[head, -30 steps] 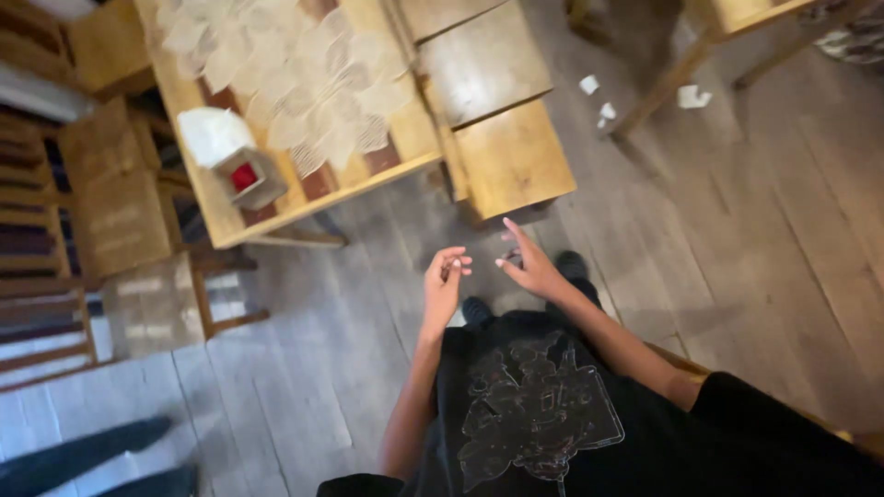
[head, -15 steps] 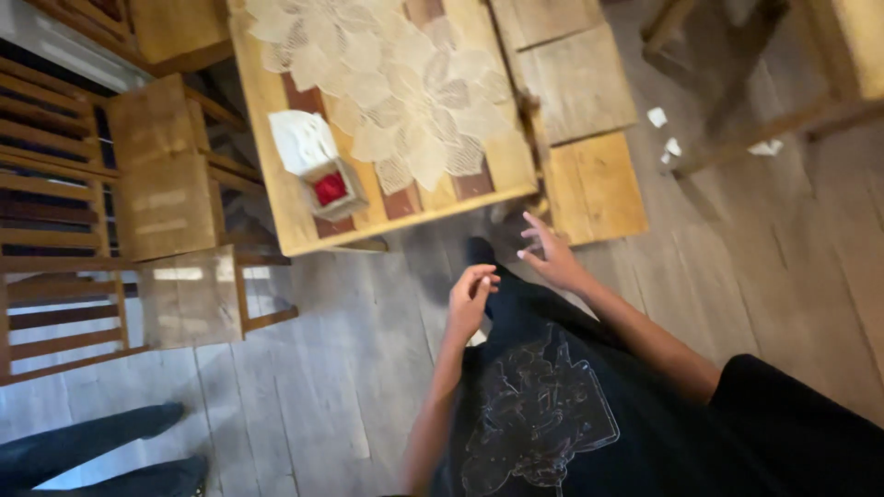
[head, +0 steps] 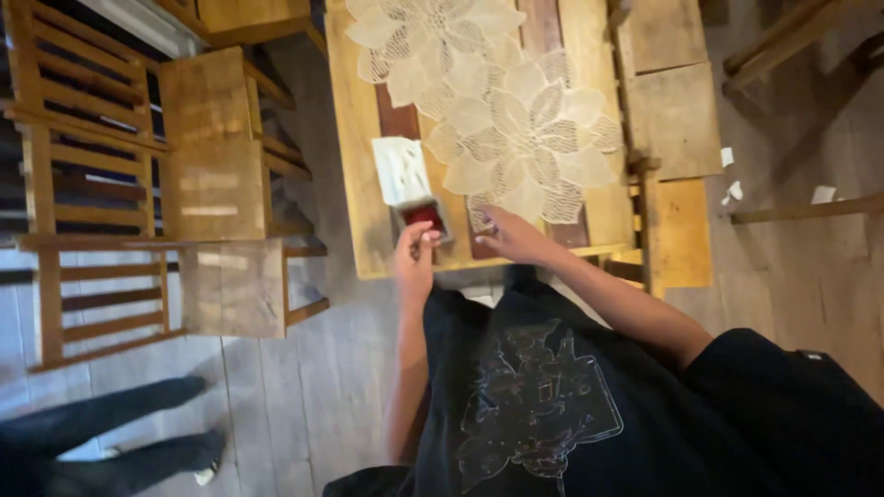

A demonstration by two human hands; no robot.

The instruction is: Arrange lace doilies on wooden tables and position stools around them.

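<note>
A small box with a red front (head: 425, 217) sits near the front edge of the wooden table (head: 354, 184), and a white tissue holder (head: 400, 170) lies touching it on the far side. The left hand (head: 414, 256) is raised just before the red box, fingertips pinched together and touching or almost touching its near face; whether anything is held between the fingers cannot be told. The right hand (head: 509, 236) rests to the right of the box on the table edge, fingers loosely spread and flat, gripping nothing, its fingertips at the rim of a cream lace runner (head: 502, 120) with flower shapes. That runner stretches from beside the box away up the middle of the table.

Left of the table stand several slatted wooden chairs (head: 216, 179), pushed close together. On the table's right side are wooden stools (head: 677, 120) tucked in beside it, and beyond those, scraps of white paper (head: 732, 191) lie on the grey plank floor. Well away from the table, at the lower left, another person's dark trouser legs and shoes (head: 138, 442) show.
</note>
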